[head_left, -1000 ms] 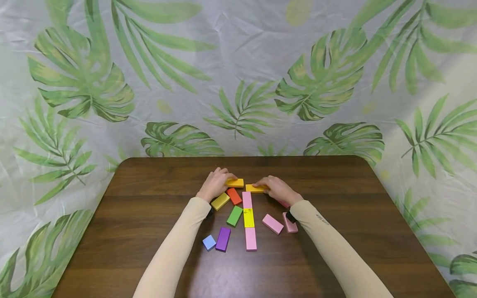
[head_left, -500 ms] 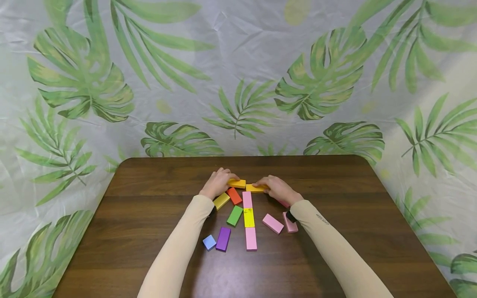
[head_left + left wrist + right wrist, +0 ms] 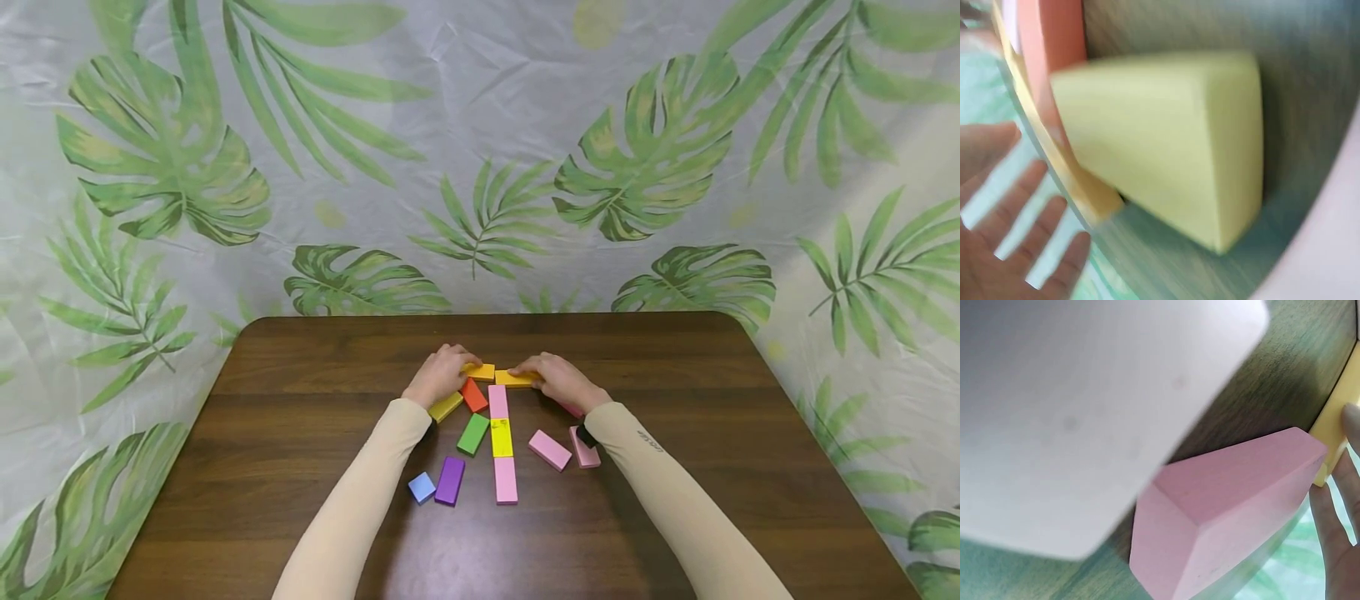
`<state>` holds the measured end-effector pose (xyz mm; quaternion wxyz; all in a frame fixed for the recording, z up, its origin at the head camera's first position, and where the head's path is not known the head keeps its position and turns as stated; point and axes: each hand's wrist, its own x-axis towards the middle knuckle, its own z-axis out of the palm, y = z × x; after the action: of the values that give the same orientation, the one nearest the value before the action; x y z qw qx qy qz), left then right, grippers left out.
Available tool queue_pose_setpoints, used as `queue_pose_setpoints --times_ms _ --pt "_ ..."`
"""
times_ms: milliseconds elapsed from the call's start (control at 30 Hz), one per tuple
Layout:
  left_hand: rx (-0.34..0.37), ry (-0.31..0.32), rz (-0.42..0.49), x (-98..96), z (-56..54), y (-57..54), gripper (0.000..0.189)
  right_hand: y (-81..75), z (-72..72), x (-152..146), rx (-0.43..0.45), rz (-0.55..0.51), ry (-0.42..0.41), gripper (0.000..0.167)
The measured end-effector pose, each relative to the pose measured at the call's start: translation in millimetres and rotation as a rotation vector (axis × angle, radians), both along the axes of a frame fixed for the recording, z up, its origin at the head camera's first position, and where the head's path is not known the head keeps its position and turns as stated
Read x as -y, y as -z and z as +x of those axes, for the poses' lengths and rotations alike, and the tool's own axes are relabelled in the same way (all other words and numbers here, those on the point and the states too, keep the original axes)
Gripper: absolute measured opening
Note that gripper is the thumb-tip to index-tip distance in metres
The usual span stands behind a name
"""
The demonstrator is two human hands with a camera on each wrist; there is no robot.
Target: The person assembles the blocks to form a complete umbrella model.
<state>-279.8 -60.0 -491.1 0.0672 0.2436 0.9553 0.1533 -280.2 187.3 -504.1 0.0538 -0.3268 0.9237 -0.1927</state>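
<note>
In the head view, my left hand [image 3: 441, 373] is at the left orange block [image 3: 481, 372] by the far end of the layout. The left wrist view shows its fingers [image 3: 1034, 222] straight and spread beside that block, with a yellow block [image 3: 1141, 131] in front. My right hand [image 3: 561, 379] holds the right orange block [image 3: 513, 380], a fingertip on its face and other fingers behind. The two orange blocks lie nearly end to end. Below them run a pink block [image 3: 498, 402], a bright yellow block [image 3: 501, 438] and another pink block [image 3: 506, 481] in a straight column.
Left of the column lie red [image 3: 474, 396], green [image 3: 473, 435] and purple [image 3: 450, 481] blocks and a small blue block [image 3: 422, 487]. On the right are loose pink blocks [image 3: 550, 451], one partly under the right wrist. A leaf-patterned cloth [image 3: 480, 150] hangs behind the wooden table [image 3: 300, 467].
The left orange block has slid right toward the other orange block, then slightly nearer to me, my left hand moving with it. My right hand has stayed in place.
</note>
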Motion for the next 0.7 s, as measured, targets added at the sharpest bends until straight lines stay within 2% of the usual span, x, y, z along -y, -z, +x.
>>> queue_pose_setpoints --times_ms 67,167,333,700 --pt "-0.006 -0.006 -0.004 -2.9 6.5 -0.1 0.032 -0.3 0.0 0 0.008 0.007 0.006 0.041" --pt "-0.011 -0.008 -0.017 -5.9 13.7 3.5 0.044 -0.3 -0.5 0 0.014 0.015 0.013 0.040" --pt "-0.001 -0.021 0.003 -2.7 20.1 9.3 0.057 0.6 -0.6 0 0.003 0.007 0.002 0.040" --pt "0.051 -0.018 0.093 20.0 32.1 3.8 0.059 0.6 0.3 0 -0.009 -0.009 -0.012 0.041"
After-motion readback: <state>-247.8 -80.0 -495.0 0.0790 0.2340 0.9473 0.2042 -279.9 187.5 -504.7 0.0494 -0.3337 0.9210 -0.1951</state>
